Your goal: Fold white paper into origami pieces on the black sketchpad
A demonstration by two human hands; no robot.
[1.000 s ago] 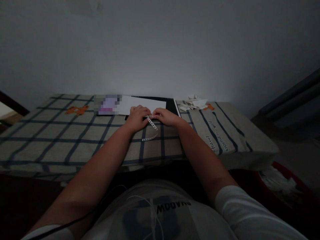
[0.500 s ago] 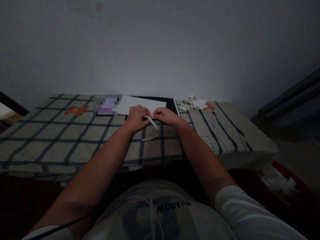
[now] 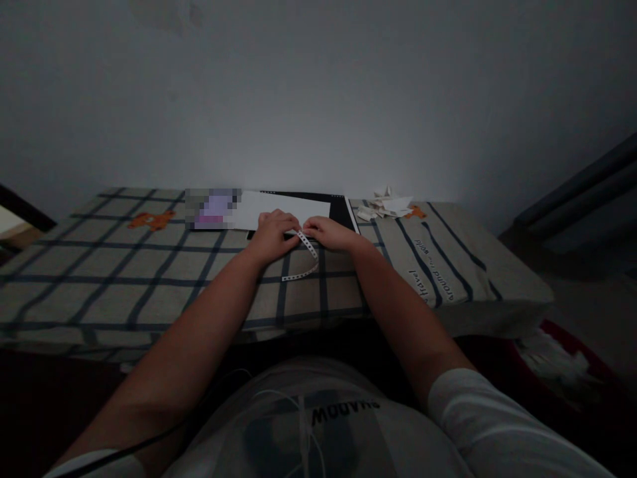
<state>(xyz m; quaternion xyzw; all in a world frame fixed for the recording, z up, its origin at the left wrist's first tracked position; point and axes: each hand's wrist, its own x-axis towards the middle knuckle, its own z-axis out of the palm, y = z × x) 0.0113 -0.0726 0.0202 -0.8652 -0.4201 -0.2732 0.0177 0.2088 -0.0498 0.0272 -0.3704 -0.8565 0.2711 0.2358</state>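
Note:
A narrow white perforated paper strip (image 3: 309, 247) with a row of dark holes hangs from between my hands and curls down onto the tablecloth. My left hand (image 3: 273, 234) lies over the front edge of a white paper sheet (image 3: 279, 204), with its thumb and fingers closed on the upper part of the strip. Just to the right, my right hand (image 3: 326, 232) pinches near the strip's top end; its exact hold is partly hidden by the fingers. Under the sheet is a black folder-like thing (image 3: 343, 209) with small holes along its far edge.
A pixelated purple item (image 3: 213, 209) lies left of the sheet. Torn paper scraps (image 3: 388, 204) are heaped to the right on the checked tablecloth (image 3: 164, 265). A red bin (image 3: 572, 342) with white waste stands at the lower right. A wall rises behind the table.
The upper part of the strip has shifted slightly to the right, and its curl bows out a little more. My right fingers have moved very slightly; my left hand stays nearly in place.

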